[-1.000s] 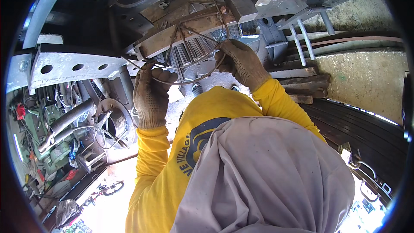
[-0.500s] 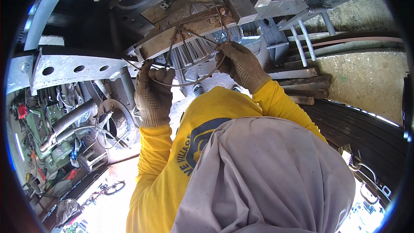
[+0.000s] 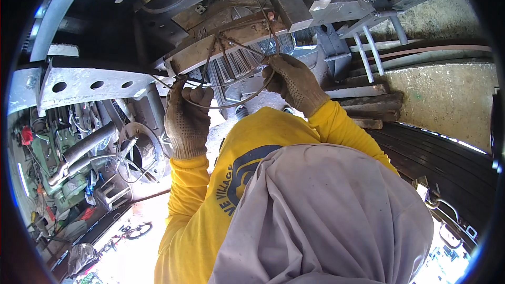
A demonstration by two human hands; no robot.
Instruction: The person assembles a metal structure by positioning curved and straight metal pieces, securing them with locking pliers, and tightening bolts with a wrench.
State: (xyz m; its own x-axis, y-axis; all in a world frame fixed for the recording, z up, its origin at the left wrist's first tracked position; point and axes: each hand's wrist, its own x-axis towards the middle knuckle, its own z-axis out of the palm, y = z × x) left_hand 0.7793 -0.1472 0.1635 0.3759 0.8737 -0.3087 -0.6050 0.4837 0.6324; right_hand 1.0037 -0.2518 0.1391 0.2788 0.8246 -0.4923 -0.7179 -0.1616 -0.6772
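Between my two hands is a thin wire frame [image 3: 231, 106], a curved rod with several straight rods joined to it. It stands in front of a rusty steel bar [image 3: 189, 59], and some of its rods reach up over that bar. My left hand [image 3: 188, 121], in a brown dotted work glove, is closed on the left end of the curved rod. At the opposite end, the gloved fingers of my right hand [image 3: 295, 81] pinch the frame near a joint. Both fingertips are partly hidden by the gloves and rods.
Bundled thin metal rods [image 3: 231, 68] sit behind the frame. A grey steel beam with round holes [image 3: 97, 84] lies to the left, above a round metal flange [image 3: 138, 150] and cluttered tools. On the right are stacked bars [image 3: 368, 105] and a pale wall [image 3: 447, 92].
Both hands and the near side of the wire frame have shifted very slightly down in the picture. The grip of each hand looks the same.
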